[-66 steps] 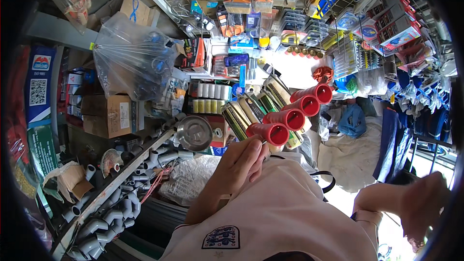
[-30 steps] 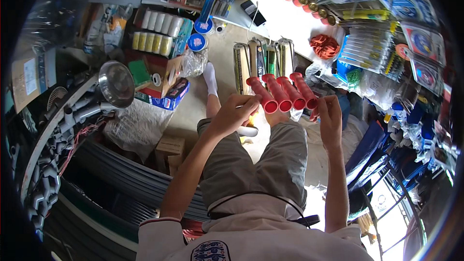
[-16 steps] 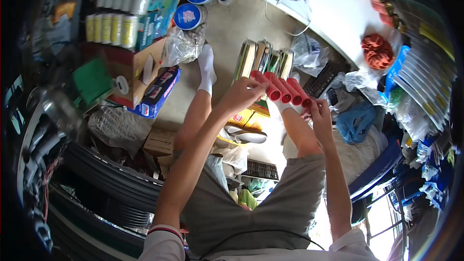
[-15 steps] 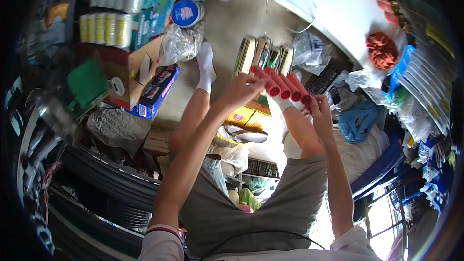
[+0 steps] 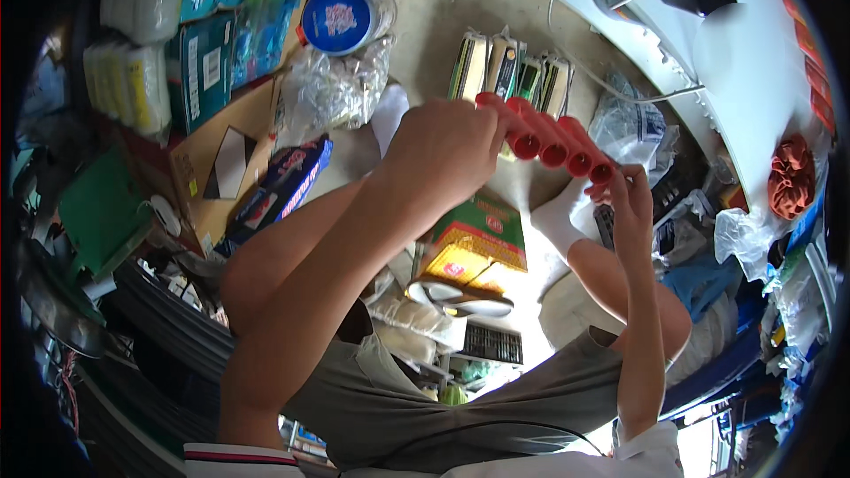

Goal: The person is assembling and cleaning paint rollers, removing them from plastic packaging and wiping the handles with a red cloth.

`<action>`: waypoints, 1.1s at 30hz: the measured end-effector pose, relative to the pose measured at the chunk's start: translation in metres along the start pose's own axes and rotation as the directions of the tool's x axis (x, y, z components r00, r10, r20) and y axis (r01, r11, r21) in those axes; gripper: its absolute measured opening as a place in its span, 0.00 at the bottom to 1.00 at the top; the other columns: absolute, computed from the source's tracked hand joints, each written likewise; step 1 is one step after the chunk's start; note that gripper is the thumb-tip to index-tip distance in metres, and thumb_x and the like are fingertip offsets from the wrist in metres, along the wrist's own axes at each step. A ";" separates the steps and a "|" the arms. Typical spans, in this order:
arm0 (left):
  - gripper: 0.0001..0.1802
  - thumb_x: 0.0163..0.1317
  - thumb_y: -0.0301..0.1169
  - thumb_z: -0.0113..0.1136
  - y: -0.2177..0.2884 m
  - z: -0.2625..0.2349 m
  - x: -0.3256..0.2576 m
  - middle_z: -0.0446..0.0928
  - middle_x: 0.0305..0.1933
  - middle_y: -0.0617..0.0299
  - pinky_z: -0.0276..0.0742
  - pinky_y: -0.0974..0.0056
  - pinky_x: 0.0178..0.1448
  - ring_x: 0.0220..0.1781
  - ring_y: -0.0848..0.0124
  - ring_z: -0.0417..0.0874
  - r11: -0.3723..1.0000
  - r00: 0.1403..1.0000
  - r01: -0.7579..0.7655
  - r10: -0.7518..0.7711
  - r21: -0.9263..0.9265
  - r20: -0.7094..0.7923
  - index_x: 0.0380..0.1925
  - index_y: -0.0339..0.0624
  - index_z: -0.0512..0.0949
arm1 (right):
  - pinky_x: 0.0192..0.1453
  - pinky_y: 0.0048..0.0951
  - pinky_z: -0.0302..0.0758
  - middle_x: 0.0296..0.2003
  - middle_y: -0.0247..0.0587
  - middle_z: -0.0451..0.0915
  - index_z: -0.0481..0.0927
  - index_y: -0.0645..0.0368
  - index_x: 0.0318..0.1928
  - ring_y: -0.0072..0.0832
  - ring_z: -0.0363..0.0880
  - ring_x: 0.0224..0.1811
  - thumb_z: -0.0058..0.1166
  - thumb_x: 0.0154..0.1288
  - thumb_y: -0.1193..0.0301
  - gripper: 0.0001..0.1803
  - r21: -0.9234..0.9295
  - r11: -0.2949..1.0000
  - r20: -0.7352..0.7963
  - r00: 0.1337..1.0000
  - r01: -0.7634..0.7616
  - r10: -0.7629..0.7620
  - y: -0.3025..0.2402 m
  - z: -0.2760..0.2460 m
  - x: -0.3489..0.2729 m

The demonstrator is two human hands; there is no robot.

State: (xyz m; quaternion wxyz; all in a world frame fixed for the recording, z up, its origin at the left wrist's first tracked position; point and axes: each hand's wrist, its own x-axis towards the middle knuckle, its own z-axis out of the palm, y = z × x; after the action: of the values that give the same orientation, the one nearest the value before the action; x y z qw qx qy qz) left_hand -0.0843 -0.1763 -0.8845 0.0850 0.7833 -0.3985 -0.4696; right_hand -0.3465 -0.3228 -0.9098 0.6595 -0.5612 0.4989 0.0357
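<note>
Row of four red handles hung in the air between both hands, left end at the left hand, right end by the right hand. Each long axis slanted from upper left to lower right, open ends toward the wearer. Left hand looked closed on the end handle, fingertips hidden. Right fingers sat narrow; couldn't tell whether gripping. Cream-and-dark blocks showed just beyond.

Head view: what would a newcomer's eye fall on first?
Four bright red tubes in a row, at upper centre between the left hand and the right hand. Then the green-and-yellow box below them, near the picture's middle, and two blue-lidded tubs at upper left.
</note>
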 end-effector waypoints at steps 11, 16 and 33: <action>0.15 0.52 0.18 0.58 0.034 -0.010 -0.035 0.80 0.40 0.48 0.79 0.51 0.48 0.44 0.51 0.83 0.813 0.966 -0.257 0.235 0.522 0.108 0.42 0.34 0.74 | 0.47 0.24 0.76 0.35 0.41 0.85 0.72 0.67 0.48 0.21 0.82 0.38 0.49 0.78 0.70 0.11 -0.006 0.992 -0.024 0.991 0.129 -0.129 -0.002 -0.008 -0.013; 0.09 0.57 0.21 0.54 0.033 0.021 -0.034 0.81 0.35 0.43 0.78 0.48 0.47 0.42 0.46 0.83 0.786 0.951 -0.300 0.294 0.541 0.100 0.40 0.33 0.75 | 0.47 0.29 0.79 0.39 0.45 0.86 0.73 0.65 0.54 0.27 0.85 0.39 0.51 0.75 0.67 0.15 0.015 0.976 -0.052 0.975 0.215 -0.214 0.032 -0.024 -0.031; 0.31 0.64 0.39 0.63 0.023 0.034 -0.027 0.79 0.58 0.42 0.74 0.48 0.62 0.61 0.45 0.78 0.837 0.982 -0.098 0.170 0.539 -0.086 0.64 0.42 0.66 | 0.51 0.50 0.79 0.40 0.55 0.86 0.76 0.61 0.52 0.56 0.84 0.44 0.54 0.71 0.62 0.17 -0.483 0.696 -0.050 0.777 0.531 -0.627 0.032 0.003 -0.042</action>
State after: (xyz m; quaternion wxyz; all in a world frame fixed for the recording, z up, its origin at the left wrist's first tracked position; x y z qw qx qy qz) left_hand -0.1307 -0.1641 -0.8739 -0.0769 0.7752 -0.5603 -0.2814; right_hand -0.3849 -0.2873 -0.9038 0.4340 -0.8250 0.3408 -0.1222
